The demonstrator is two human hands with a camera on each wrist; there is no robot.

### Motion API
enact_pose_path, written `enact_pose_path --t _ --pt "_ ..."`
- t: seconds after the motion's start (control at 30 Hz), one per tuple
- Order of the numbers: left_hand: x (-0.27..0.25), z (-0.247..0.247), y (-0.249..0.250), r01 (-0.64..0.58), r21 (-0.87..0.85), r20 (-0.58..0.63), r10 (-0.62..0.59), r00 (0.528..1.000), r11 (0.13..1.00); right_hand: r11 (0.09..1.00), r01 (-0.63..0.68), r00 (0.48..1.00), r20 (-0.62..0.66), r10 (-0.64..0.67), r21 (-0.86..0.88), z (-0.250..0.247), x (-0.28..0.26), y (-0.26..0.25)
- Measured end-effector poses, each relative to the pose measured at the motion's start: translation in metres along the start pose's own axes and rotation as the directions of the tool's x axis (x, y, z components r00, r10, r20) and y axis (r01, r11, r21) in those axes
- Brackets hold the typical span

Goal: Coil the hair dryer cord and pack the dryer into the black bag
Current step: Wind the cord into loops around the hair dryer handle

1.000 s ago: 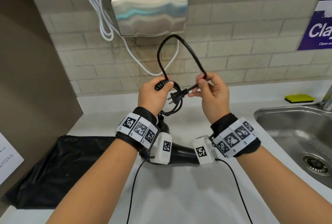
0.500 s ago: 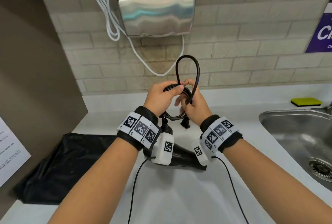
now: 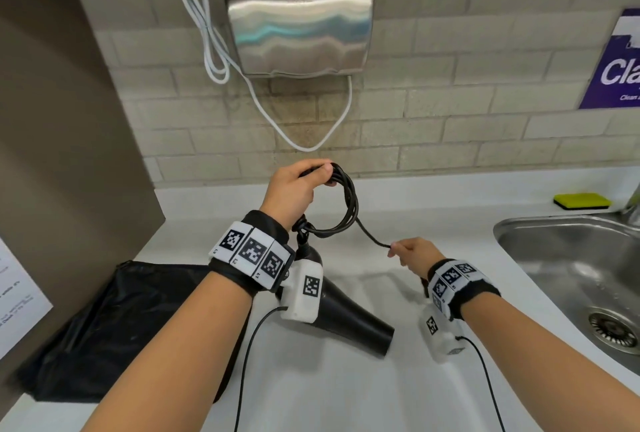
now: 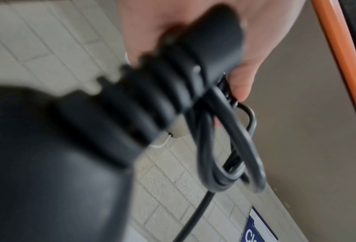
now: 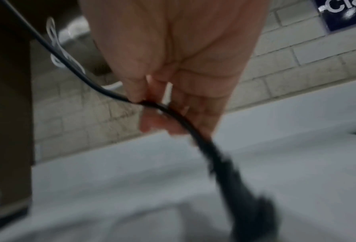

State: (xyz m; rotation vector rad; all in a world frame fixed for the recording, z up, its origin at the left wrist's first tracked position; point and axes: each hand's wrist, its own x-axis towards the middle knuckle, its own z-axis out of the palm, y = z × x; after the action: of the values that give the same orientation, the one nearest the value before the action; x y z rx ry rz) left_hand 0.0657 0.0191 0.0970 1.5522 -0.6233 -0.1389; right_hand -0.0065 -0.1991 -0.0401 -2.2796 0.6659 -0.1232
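Note:
My left hand [image 3: 298,186] grips the top of the coiled black cord [image 3: 346,210], raised above the counter; the left wrist view shows the loops [image 4: 230,147] bunched under my fingers beside the dryer's ribbed cord sleeve [image 4: 152,98]. The black hair dryer [image 3: 349,317] hangs from that cord, partly hidden by my left wrist, its nozzle low over the counter. My right hand [image 3: 412,251] pinches the cord's loose end, which runs up-left to the coil. In the right wrist view the plug [image 5: 253,211] dangles blurred below my fingers [image 5: 152,117]. The black bag [image 3: 114,327] lies flat at the left.
A steel sink [image 3: 568,269] sits at the right, a yellow-green sponge [image 3: 581,201] behind it. A wall-mounted hand dryer [image 3: 301,19] with a white cable [image 3: 207,47] hangs on the tiled wall. A brown panel [image 3: 62,154] bounds the left side.
My right hand left the coil and drew the plug end down and to the right. The tall upright loop has collapsed into the coil that my left hand holds.

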Motion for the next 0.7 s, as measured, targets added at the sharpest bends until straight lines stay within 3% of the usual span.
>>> enact_pose_path --t 0.1,0.17,0.27,0.33,0.47,0.63,0.7 --pt "-0.001 0.002 -0.001 -0.048 0.036 0.014 0.048 0.999 0.998 0.994 0.063 0.995 -0.068 -0.069 -0.086 -0.004 -0.001 -0.022" --pt "0.0 0.001 -0.003 -0.062 0.028 0.011 0.062 0.998 0.998 0.981 0.193 0.969 -0.159 -0.192 -0.007 -0.008 -0.004 -0.042" --pt "-0.001 0.0 -0.003 -0.095 0.023 0.015 0.094 0.995 0.995 0.859 0.445 0.86 -0.387 -0.332 0.253 -0.016 -0.017 -0.083" --pt "-0.001 0.001 -0.004 -0.128 0.056 0.026 0.127 0.992 0.99 0.745 0.577 0.785 -0.478 -0.393 0.335 -0.021 -0.029 -0.109" --pt "0.002 0.001 -0.008 -0.155 0.107 0.021 0.154 0.988 0.982 0.599 0.715 0.694 -0.471 -0.544 0.362 -0.02 -0.046 -0.138" --pt "-0.001 0.002 -0.007 -0.14 0.061 0.033 0.138 0.99 0.988 0.554 0.715 0.699 -0.422 -0.577 0.427 -0.014 -0.042 -0.135" --pt "-0.002 0.001 -0.006 -0.126 0.051 0.058 0.123 0.991 0.991 0.574 0.728 0.685 -0.41 -0.602 0.374 -0.012 -0.041 -0.135"
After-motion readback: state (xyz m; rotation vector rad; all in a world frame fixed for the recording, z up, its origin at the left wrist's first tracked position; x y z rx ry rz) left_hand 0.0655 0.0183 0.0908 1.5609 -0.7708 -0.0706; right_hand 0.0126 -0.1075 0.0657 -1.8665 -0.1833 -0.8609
